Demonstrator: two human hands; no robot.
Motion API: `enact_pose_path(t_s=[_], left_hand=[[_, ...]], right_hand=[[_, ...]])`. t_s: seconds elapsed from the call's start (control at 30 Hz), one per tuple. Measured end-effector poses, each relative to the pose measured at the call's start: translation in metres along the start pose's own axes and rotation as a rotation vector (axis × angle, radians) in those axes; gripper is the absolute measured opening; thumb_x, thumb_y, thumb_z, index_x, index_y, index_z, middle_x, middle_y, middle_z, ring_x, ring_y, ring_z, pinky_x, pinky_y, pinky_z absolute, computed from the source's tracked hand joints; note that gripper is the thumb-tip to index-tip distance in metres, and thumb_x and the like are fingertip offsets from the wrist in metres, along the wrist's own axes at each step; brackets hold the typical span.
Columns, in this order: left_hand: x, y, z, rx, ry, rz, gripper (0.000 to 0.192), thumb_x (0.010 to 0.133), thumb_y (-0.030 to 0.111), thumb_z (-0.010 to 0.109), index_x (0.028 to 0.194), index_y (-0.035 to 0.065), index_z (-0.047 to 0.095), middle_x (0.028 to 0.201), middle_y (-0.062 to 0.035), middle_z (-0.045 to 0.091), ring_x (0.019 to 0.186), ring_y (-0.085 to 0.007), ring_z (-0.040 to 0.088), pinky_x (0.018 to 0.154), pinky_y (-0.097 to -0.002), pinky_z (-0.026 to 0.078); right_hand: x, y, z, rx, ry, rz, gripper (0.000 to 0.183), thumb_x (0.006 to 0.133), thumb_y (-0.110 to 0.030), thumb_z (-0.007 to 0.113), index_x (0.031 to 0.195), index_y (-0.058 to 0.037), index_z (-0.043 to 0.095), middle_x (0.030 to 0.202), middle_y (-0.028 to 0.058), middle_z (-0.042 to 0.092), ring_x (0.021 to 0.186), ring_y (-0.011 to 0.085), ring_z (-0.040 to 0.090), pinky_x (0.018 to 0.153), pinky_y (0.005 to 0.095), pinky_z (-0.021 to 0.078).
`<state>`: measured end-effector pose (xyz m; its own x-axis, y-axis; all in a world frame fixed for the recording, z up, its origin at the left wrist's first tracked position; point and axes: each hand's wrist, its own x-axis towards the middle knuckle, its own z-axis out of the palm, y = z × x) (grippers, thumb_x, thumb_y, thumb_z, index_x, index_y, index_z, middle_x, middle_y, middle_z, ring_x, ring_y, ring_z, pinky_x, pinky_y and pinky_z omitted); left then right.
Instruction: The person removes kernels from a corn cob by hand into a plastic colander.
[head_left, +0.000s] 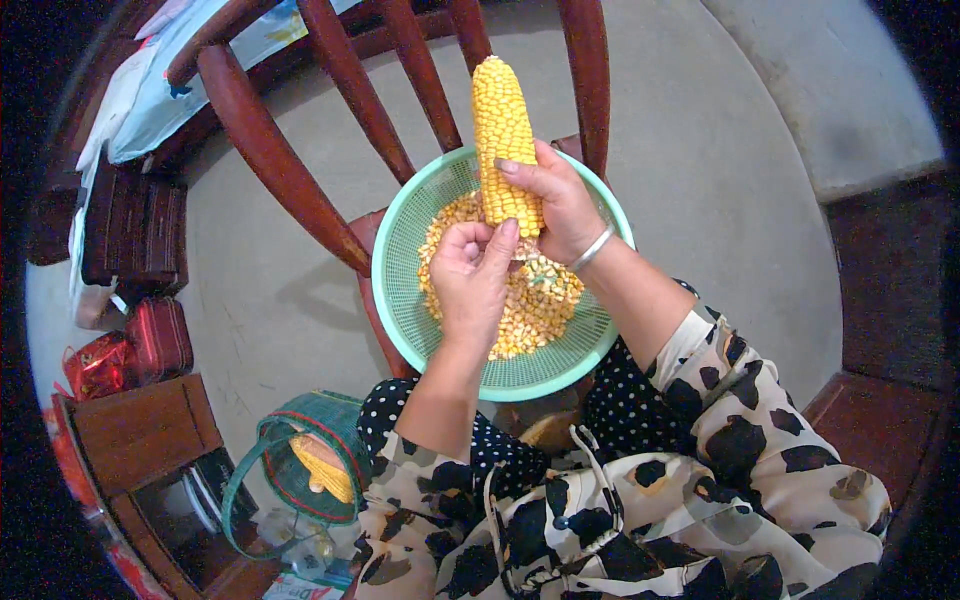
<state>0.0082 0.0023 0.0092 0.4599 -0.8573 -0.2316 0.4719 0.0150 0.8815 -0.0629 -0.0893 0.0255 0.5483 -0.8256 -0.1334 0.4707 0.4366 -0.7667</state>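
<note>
My right hand (562, 199), with a silver bangle at the wrist, grips a yellow ear of corn (501, 127) that is held upright in the picture and looks full of kernels over most of its length. The thumb of my left hand (474, 277) presses at the ear's lower end, its other fingers curled in. Both hands are above a pale green plastic colander (390, 322). Loose corn kernels (525, 322) cover its bottom. What lies under the ear's lower end is partly hidden by my hands.
The colander rests on a reddish-brown wooden chair (285, 157) with a slatted back. At lower left stands a green woven basket (311, 405) with corn ears (324, 469) inside. Wooden furniture (142, 427), a red case (159, 337) and a shiny red bag (100, 367) line the left.
</note>
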Motion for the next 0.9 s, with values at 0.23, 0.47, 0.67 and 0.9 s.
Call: enact_pose_path(t_s=[0.23, 0.47, 0.67, 0.9], left_hand=[[-0.001, 0.003, -0.001, -0.049, -0.024, 0.009, 0.014, 0.077, 0.006, 0.062, 0.081, 0.0014, 0.05, 0.075, -0.0037, 0.057, 0.063, -0.0068, 0.054, 0.054, -0.0178, 0.045], [-0.006, 0.015, -0.003, 0.86, 0.081, 0.416, 0.008, 0.07, 0.005, 0.062, 0.072, -0.0017, 0.059, 0.066, -0.0109, 0.06, 0.057, -0.0169, 0.058, 0.053, -0.0265, 0.046], [0.0, 0.006, -0.005, 0.835, 0.093, 0.691, 0.006, 0.067, 0.005, 0.062, 0.071, -0.0006, 0.061, 0.063, -0.0128, 0.059, 0.054, -0.0237, 0.057, 0.051, -0.0298, 0.046], [-0.004, 0.012, -0.017, 0.736, 0.069, 0.394, 0.009, 0.064, 0.003, 0.064, 0.065, -0.0001, 0.056, 0.059, -0.0046, 0.056, 0.048, -0.0095, 0.052, 0.046, -0.0221, 0.041]], right_hand=[[0.003, 0.001, -0.004, 0.058, -0.004, 0.044, 0.034, 0.075, -0.012, 0.058, 0.104, -0.0013, 0.044, 0.085, 0.0073, 0.055, 0.071, 0.017, 0.056, 0.062, 0.0303, 0.0484], [0.005, 0.009, -0.001, -0.174, 0.049, -0.089, 0.039, 0.072, -0.01, 0.062, 0.104, -0.0001, 0.043, 0.086, 0.0076, 0.055, 0.074, 0.0163, 0.056, 0.066, 0.0303, 0.0477], [0.007, 0.003, -0.009, -0.138, 0.083, -0.016, 0.035, 0.072, -0.011, 0.062, 0.1, -0.0004, 0.045, 0.084, 0.0071, 0.055, 0.072, 0.0164, 0.056, 0.063, 0.0303, 0.0479], [0.008, 0.001, -0.007, -0.069, 0.074, 0.019, 0.033, 0.072, -0.013, 0.062, 0.098, -0.0002, 0.045, 0.082, 0.0075, 0.056, 0.07, 0.017, 0.057, 0.06, 0.0309, 0.0479]])
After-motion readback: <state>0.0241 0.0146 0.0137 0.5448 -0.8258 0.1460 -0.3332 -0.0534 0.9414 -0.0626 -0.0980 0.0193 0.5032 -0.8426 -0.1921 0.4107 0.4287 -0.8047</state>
